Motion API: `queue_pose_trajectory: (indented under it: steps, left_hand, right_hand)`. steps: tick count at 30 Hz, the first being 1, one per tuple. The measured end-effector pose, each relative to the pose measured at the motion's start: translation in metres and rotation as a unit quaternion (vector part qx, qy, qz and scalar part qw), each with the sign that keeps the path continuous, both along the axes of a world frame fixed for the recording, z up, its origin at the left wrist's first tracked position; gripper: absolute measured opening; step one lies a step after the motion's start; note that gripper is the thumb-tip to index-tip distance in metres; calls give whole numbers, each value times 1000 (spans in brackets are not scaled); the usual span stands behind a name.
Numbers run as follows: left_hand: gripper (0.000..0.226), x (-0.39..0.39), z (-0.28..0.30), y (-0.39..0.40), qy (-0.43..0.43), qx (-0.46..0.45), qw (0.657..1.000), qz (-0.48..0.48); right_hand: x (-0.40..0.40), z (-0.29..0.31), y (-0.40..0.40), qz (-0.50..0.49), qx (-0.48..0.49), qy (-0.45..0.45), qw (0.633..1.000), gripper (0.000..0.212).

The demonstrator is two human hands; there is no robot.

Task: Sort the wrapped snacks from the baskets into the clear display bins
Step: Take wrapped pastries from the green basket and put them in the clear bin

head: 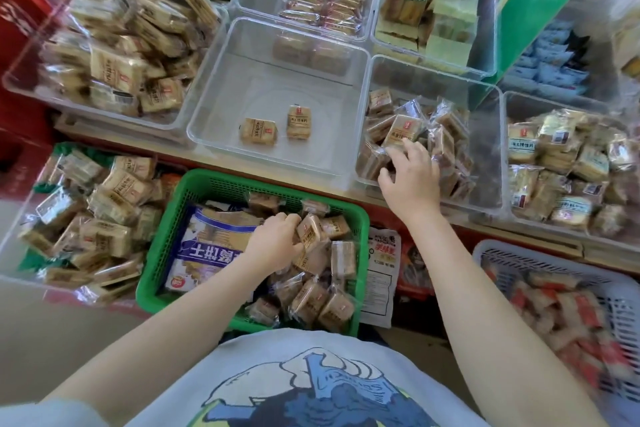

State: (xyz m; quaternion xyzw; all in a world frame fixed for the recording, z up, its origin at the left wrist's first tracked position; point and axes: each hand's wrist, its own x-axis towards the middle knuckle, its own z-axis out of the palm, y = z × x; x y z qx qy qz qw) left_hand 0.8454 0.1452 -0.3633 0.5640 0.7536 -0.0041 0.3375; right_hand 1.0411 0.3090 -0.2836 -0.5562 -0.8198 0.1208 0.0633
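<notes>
A person's left hand [273, 243] reaches into a green basket [194, 204] of tan wrapped snacks [322, 291], its grip curled around one snack packet [309, 231]. The right hand [410, 174] rests inside a clear display bin [491, 156] on the tabletop, fingers curled on a pile of brown packets [446, 142]. Between them, a nearly bare middle bin [214, 107] holds two packets [277, 126]. A grey basket [491, 253] sits at right.

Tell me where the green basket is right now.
In the head view, the green basket sits low centre, below the nearly empty clear bin, with the left hand in it.
</notes>
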Motion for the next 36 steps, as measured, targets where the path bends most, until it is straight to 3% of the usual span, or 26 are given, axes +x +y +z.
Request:
queue_pose_trajectory:
  steps: [2, 4, 7, 11, 14, 18, 20, 23, 25, 28, 32, 36]
  left_hand:
    - [71, 9, -6, 6, 1, 10, 1000, -18]
    - [79, 18, -13, 13, 29, -3, 997, -74]
    - [83, 23, -24, 16, 82, -22, 986, -142]
    - [65, 7, -26, 16, 101, 37, 987, -121]
    - [41, -10, -16, 17, 58, 58, 992, -91]
    - [41, -25, 7, 13, -23, 51, 997, -47]
    - [43, -24, 23, 11, -39, 82, 995, -42]
    - [44, -13, 49, 13, -60, 141, 987, -51]
    - [45, -4, 61, 16, -93, 179, 977, -64]
    - [56, 0, 66, 21, -110, 216, 970, -25]
    - [59, -12, 62, 23, -59, 142, 987, 42]
    - [48, -19, 46, 17, -40, 52, 997, 44]
  right_hand:
    - [-3, 1, -24, -3, 85, 52, 995, 32]
    - [-2, -3, -54, 27, 95, 104, 990, 24]
    - [5, -17, -95, 58, -51, 124, 989, 17]
    - [19, -33, -128, 16, -243, 95, 965, 17]
    - [24, -35, -136, 2, -285, 65, 956, 18]
    - [16, -26, -129, -33, -293, 113, 949, 18]
    - [8, -15, -120, -34, -282, 144, 948, 35]
    - [-5, 2, -107, 42, -261, 125, 956, 62]
    - [-10, 11, -99, 92, -226, 85, 966, 55]
    - [-7, 24, -85, 89, -179, 66, 978, 40]
    - [17, 44, -50, 15, -35, 120, 992, 18]
    - [38, 47, 2, -117, 112, 109, 981, 26]
